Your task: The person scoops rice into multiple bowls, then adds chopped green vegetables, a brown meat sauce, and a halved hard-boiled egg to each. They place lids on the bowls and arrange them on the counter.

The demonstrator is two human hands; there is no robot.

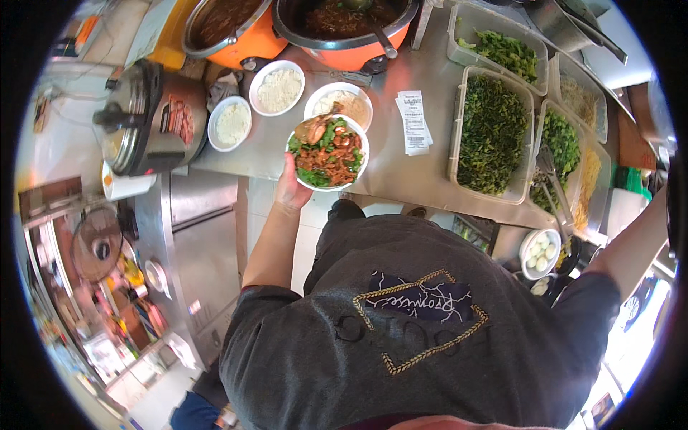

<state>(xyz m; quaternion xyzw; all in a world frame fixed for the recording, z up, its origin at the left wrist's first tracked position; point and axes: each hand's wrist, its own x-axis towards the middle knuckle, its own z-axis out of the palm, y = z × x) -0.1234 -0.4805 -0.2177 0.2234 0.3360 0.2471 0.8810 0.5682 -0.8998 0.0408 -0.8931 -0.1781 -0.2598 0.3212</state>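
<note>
Left hand [292, 188] grips the near-left rim of one white bowl [328, 153], fingers under it, thumb side at the edge. Bowl holds greens, brown meat pieces and a drumstick; it sits above the near edge of the steel surface [390, 154], centre-left. Right arm goes out to the far right edge of view; right hand is out of frame, so can't tell its state.

Near right: one small bowl of white balls [542, 253], below the surface edge.

Just beyond the held bowl: three white bowls of rice [279, 87], one partly hidden behind it. Right of them, paper slips [413, 122] lie flat on the surface.

Left: one steel cooker [154, 118], lid on.

Right: clear tubs of chopped greens [493, 132], three counted, plus two tubs of pale noodles or sprouts further right. One pair of tongs [553, 183] lies across a tub.

Far: two orange pots [344, 29] of dark stew, one with a ladle in it.
</note>
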